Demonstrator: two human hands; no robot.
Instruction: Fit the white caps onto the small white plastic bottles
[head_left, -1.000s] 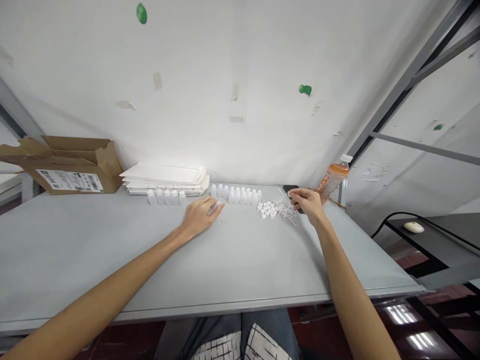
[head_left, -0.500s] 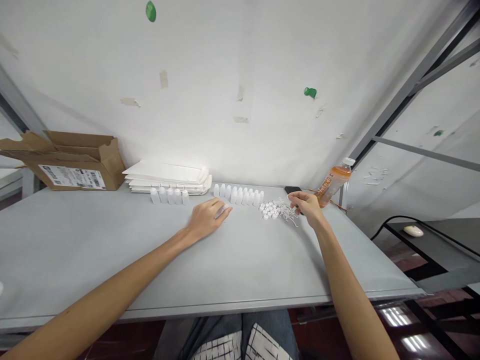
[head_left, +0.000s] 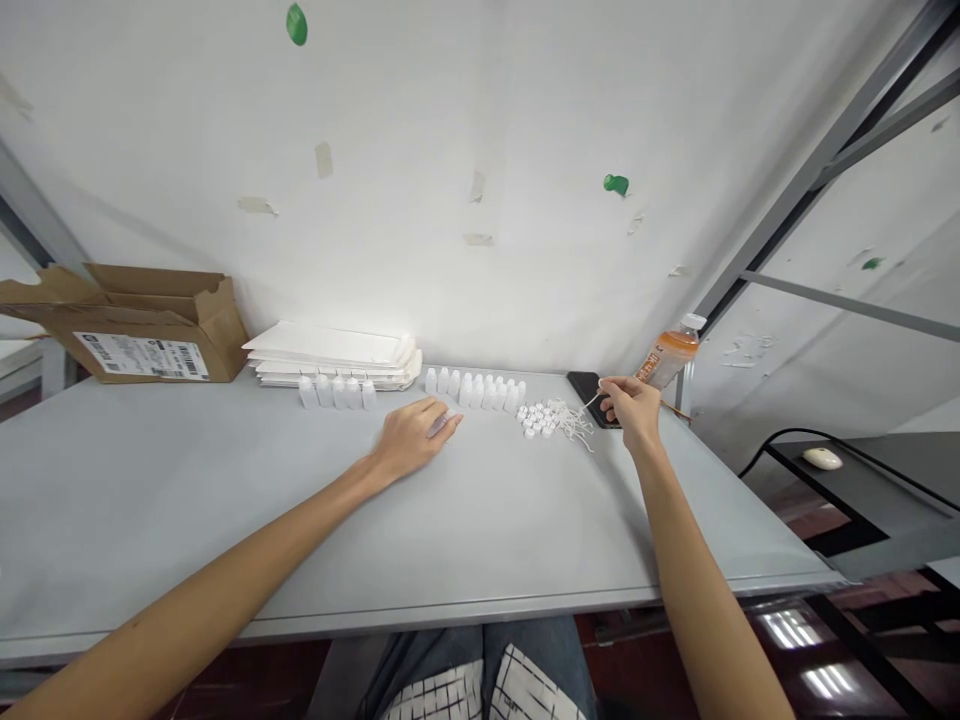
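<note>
My left hand (head_left: 414,438) rests on the grey table, its fingers closed round a small translucent bottle (head_left: 439,425). To the right, my right hand (head_left: 630,405) pinches the end of a thin white strand (head_left: 592,400) above a black phone. White strands (head_left: 571,424) lie in a loose pile, touching a cluster of small white caps (head_left: 535,420). Several small white bottles (head_left: 477,390) stand upright in rows between my hands. Left of my left hand, several more bottles (head_left: 338,392) stand with thin dark tips pointing up.
An open cardboard box (head_left: 142,325) stands at the back left, beside a stack of white sheets or envelopes (head_left: 330,345). The black phone (head_left: 583,384) lies at the back right, near a bottle of orange drink (head_left: 670,355). A white wall rises behind the table.
My right hand has moved right, away from the strand pile, and a strand now shows drawn out from its fingertips. More of the phone is visible. My left hand has barely moved.
</note>
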